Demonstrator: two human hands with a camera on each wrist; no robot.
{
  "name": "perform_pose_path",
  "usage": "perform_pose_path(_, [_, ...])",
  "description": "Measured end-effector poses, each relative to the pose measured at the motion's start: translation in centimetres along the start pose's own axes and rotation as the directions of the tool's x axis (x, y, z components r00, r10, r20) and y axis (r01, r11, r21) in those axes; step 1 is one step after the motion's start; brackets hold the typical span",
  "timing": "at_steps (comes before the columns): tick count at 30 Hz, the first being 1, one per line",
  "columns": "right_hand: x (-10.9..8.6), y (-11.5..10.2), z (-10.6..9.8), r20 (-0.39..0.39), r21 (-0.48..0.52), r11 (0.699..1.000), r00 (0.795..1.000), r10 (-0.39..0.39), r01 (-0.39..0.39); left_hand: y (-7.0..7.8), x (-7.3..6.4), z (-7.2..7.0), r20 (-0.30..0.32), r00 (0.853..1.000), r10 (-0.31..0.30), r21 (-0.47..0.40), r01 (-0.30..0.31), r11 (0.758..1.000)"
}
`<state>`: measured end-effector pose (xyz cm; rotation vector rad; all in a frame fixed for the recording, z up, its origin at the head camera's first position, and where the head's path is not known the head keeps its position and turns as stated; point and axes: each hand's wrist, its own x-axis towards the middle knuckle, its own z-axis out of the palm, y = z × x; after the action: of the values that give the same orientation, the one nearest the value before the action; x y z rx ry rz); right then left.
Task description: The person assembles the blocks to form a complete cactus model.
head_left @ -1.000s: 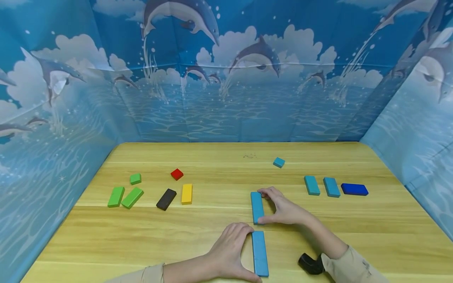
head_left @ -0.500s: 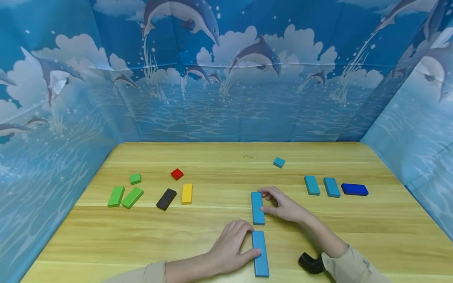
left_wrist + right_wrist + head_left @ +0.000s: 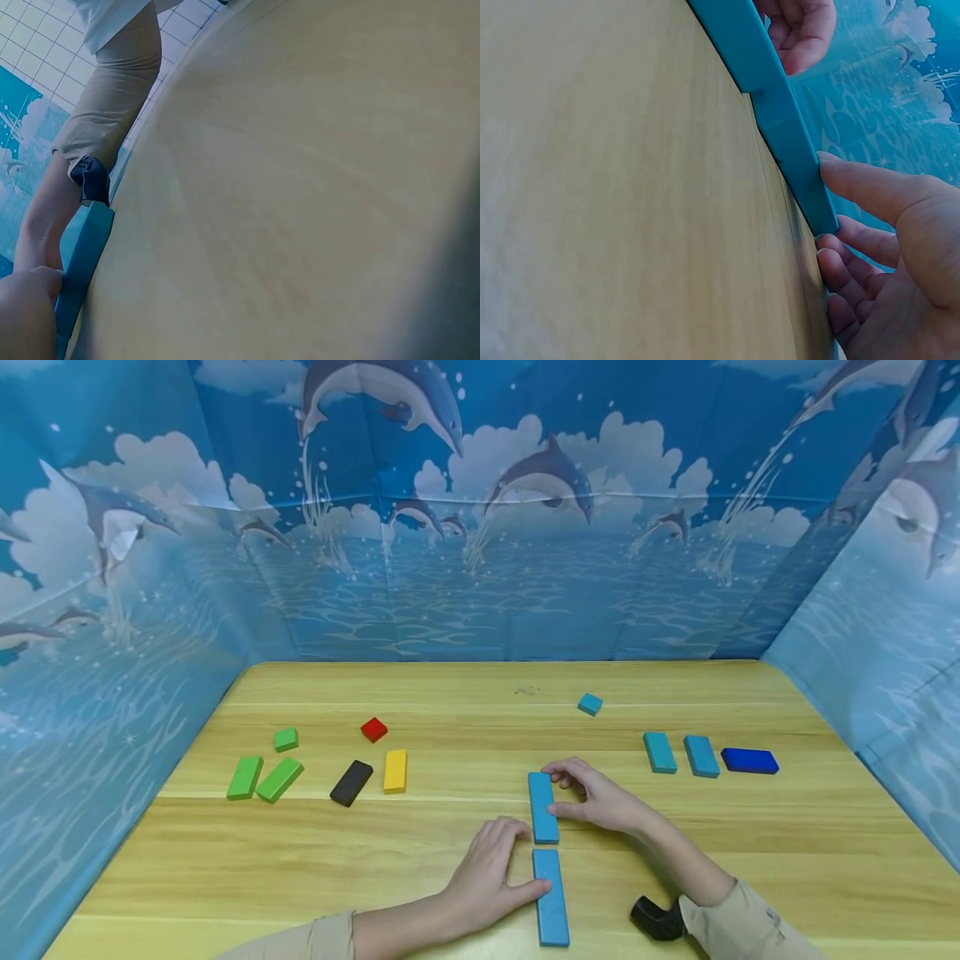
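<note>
Two long, flat light-blue blocks lie almost end to end at the table's front middle, a thin gap between them in the head view. My right hand (image 3: 603, 797) holds the far blue block (image 3: 543, 808), thumb on its right edge and fingertips at its far right corner. In the right wrist view, the right thumb (image 3: 870, 180) touches that block's edge. My left hand (image 3: 487, 877) lies left of the near blue block (image 3: 552, 910), its thumb resting on the block's top. The left fingertips are beside the gap, loosely bent, with no block enclosed.
Left on the wooden table (image 3: 300, 860) lie several green blocks (image 3: 280, 779), a black block (image 3: 351, 783), a yellow block (image 3: 395, 771) and a red block (image 3: 374, 729). Rightward are light-blue blocks (image 3: 660, 752) and a dark-blue block (image 3: 750, 761). A dolphin-print curtain (image 3: 450, 593) surrounds the table.
The far blue block has slid slightly toward the near one, narrowing the gap. Both thumbs have left the blocks' near ends, and the left fingers have shifted up off the near block's corner.
</note>
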<state>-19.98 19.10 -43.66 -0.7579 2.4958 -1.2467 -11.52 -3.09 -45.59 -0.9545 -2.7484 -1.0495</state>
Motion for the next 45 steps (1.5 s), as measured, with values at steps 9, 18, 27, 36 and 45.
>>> perform_pose_path(9, [-0.06,-0.06,0.15,0.002,0.022,1.000,1.000,-0.015,0.015,-0.15,0.06,0.10,0.011,1.000,-0.002,0.000,0.002,1.000])
perform_pose_path(18, [-0.05,-0.14,0.25,0.010,0.020,0.999,0.999,-0.033,0.033,-0.15,0.10,0.06,0.002,1.000,0.011,0.030,-0.012,0.999])
perform_pose_path(27, [-0.07,-0.20,0.38,0.003,0.002,0.999,0.999,-0.033,0.033,-0.11,0.19,-0.04,0.000,1.000,0.014,0.049,-0.014,0.999])
perform_pose_path(36, [-0.04,-0.24,0.42,0.000,-0.009,1.000,1.000,-0.023,0.023,-0.20,0.39,-0.17,0.037,0.999,-0.003,0.072,0.000,0.997])
perform_pose_path(45, [-0.12,-0.36,0.17,0.017,0.002,0.999,0.999,-0.032,0.032,-0.24,0.39,-0.26,0.051,0.999,-0.003,0.083,-0.002,0.997])
